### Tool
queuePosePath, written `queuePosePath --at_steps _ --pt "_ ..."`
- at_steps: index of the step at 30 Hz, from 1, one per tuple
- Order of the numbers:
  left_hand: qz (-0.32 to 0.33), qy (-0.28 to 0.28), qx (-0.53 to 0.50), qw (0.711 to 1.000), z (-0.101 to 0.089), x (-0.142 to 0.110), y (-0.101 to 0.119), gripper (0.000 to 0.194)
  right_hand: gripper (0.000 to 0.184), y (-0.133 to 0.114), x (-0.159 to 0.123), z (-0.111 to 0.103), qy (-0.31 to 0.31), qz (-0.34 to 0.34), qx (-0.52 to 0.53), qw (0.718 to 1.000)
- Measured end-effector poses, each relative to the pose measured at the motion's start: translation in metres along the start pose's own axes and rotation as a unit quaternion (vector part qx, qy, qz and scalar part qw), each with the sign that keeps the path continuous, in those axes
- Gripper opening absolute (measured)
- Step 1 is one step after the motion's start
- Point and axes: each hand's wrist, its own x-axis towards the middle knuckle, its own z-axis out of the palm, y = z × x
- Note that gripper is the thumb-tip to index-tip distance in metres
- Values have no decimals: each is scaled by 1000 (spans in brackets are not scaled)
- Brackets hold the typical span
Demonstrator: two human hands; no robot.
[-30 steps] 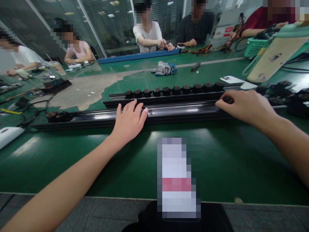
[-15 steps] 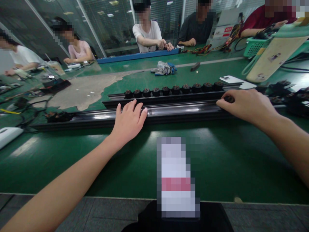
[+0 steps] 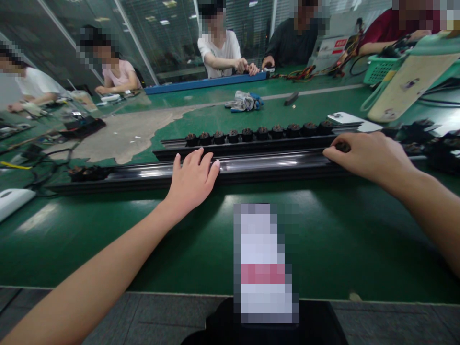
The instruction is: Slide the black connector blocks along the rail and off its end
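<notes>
A long black rail (image 3: 258, 168) lies across the green table (image 3: 179, 239) in front of me. My left hand (image 3: 192, 179) rests flat on it, fingers stretched out and together, holding nothing. My right hand (image 3: 366, 155) is further right on the same rail, fingers curled around a small dark round part (image 3: 342, 146) sitting in the rail. Behind it a second black rail (image 3: 244, 143) carries a row of several small dark motors (image 3: 262, 132).
A white phone (image 3: 354, 121) lies behind the rails; more dark motors (image 3: 436, 143) are heaped at the right. Gloves (image 3: 244, 101), a green basket (image 3: 381, 69), a blue tray (image 3: 204, 84) and cables lie further back. Several people sit around the table.
My hands have hardly moved. A person in dark clothes at the far side has shifted a hand.
</notes>
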Motion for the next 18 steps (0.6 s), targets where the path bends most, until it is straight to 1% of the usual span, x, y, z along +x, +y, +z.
queuePosePath --at_steps 7,18 --pt "-2 -2 4 1000 1 0 0 55 62 6 5 5 8 8 -16 1000" --pt "1 3 3 1000 0 0 0 54 66 8 5 3 -3 16 -19 1000"
